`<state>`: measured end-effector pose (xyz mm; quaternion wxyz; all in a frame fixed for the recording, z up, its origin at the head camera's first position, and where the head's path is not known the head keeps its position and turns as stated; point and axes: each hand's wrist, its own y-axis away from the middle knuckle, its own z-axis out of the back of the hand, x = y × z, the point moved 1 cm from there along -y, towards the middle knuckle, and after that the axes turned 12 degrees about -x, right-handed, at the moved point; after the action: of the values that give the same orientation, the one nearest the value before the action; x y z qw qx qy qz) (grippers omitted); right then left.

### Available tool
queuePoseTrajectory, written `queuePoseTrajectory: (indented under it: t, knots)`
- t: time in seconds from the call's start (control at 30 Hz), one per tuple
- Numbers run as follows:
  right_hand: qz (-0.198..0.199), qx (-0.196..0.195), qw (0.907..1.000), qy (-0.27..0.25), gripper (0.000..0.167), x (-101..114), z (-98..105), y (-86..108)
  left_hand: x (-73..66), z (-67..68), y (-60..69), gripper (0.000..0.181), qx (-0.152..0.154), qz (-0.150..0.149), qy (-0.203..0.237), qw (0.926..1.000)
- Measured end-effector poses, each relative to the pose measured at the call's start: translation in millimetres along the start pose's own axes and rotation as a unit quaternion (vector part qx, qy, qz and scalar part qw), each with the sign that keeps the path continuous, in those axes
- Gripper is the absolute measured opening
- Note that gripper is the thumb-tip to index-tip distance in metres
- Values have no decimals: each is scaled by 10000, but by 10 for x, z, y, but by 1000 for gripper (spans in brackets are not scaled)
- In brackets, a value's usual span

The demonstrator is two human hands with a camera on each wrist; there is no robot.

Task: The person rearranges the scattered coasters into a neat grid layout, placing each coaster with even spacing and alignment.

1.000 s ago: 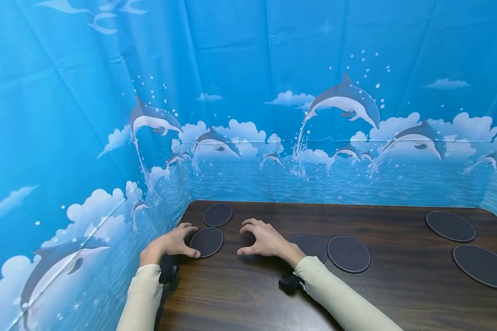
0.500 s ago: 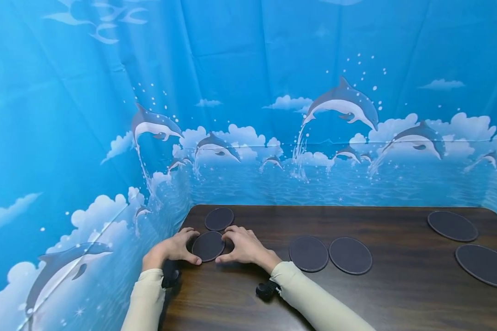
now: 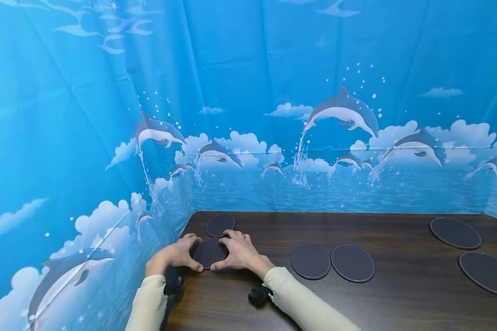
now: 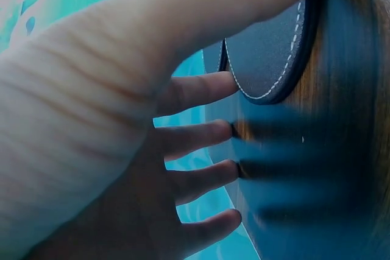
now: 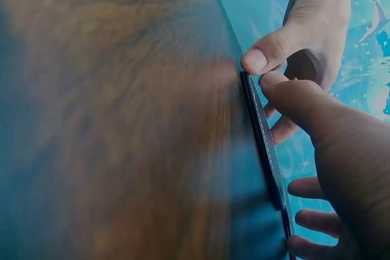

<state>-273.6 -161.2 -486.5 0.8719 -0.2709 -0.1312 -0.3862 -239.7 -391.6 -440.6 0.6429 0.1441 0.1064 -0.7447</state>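
In the head view a dark round pad point(image 3: 210, 253) lies flat on the table between both hands. My left hand point(image 3: 175, 255) curves round its left side, thumb near the front edge. My right hand point(image 3: 239, 253) frames its right side, index finger at the back edge and thumb at the front. In the left wrist view the left hand point(image 4: 140, 108) has spread, fairly straight fingers, the index touching the rim of the pad point(image 4: 265, 53). The right wrist view shows the thumbs of the left hand point(image 5: 317, 22) and right hand point(image 5: 359, 156) close together by the stitched pad point(image 5: 262, 135).
Another round pad point(image 3: 220, 225) lies just behind the framed one. Two more pads point(image 3: 310, 261) point(image 3: 353, 263) sit side by side mid-table, and another two point(image 3: 455, 233) point(image 3: 488, 273) at the right. A blue dolphin-print curtain point(image 3: 248, 92) stands behind and left of the table point(image 3: 257, 223).
My right hand has moved left to the pad's right side. My left hand has stayed near its left side, its thumb close to the front edge. The head view has tilted slightly upward.
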Motion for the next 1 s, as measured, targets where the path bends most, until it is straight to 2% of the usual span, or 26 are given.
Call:
queuePoseTrajectory:
  t: [0.27,0.7,1.0]
  knots:
    - [38,-4,9998,172,84,51,-85,2,-11,-19,11,91,14,91,33,10000]
    - [231,-20,9996,166,79,44,-83,-19,-7,-23,4,87,-19,-22,-52,10000]
    - [-18,-97,9999,136,88,-23,-60,-9,-14,-36,-19,86,37,92,-86,9999]
